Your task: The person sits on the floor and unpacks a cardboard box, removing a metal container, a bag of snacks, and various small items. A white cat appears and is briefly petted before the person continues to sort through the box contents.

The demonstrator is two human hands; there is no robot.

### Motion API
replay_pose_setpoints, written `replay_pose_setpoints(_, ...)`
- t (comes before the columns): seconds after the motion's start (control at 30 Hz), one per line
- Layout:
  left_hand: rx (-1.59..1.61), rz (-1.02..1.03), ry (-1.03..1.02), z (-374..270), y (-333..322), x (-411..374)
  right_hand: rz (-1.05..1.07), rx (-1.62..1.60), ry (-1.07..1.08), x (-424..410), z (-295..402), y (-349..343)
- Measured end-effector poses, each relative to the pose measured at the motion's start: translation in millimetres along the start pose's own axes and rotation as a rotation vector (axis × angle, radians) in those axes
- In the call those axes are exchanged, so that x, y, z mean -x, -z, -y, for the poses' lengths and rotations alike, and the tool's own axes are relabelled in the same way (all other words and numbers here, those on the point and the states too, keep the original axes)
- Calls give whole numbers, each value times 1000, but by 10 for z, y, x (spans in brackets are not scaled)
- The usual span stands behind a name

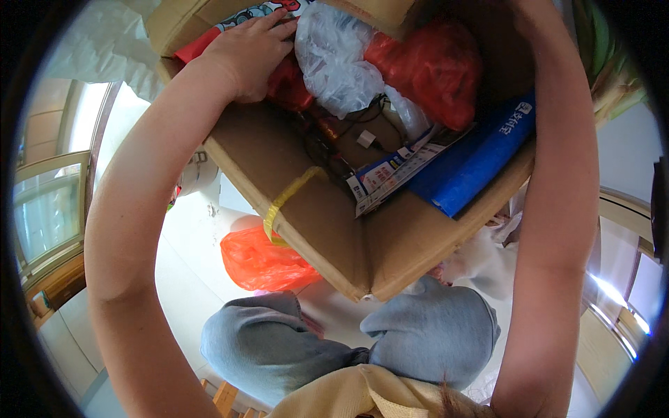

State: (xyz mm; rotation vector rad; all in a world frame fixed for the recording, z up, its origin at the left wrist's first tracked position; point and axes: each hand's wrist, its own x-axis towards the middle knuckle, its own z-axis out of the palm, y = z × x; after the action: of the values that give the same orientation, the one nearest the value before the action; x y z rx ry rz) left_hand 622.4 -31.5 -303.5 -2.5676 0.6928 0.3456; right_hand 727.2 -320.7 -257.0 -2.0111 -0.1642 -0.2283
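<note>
A cardboard box (292, 209) with a yellow strap over its edge stands before me. My left hand (256, 49) lies, fingers spread, over a red bag with a printed pattern (196, 44) at the box's upper left. Beside it are a clear plastic bag (334, 62) and a red plastic bag (428, 73). Lower in the box lie a white plug (366, 138) with dark cables, printed leaflets (387, 175) and a blue folded sheet or bag (470, 162) bearing writing. My right forearm runs along the box's right side; the right hand is cut off at the top edge and hard to see.
An orange plastic bag (266, 258) lies on the pale floor left of the box. White plastic or cloth (481, 261) is at the right, under the box's edge. My knees in light blue jeans are close below the box. Green leaves (606, 62) show at the upper right.
</note>
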Motion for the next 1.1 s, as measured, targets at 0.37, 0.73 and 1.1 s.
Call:
replay_pose_setpoints(0.37,-346,-544,-82,-201,609,1,-73,83,-88,-126,-62,-118)
replay_pose_setpoints(0.73,-112,-437,-44,8,480,-231,1125,605,967,1078,328,-764)
replay_pose_setpoints(1.1,-5,-614,-113,3,531,-248,1332,618,304,338,-645,-1422)
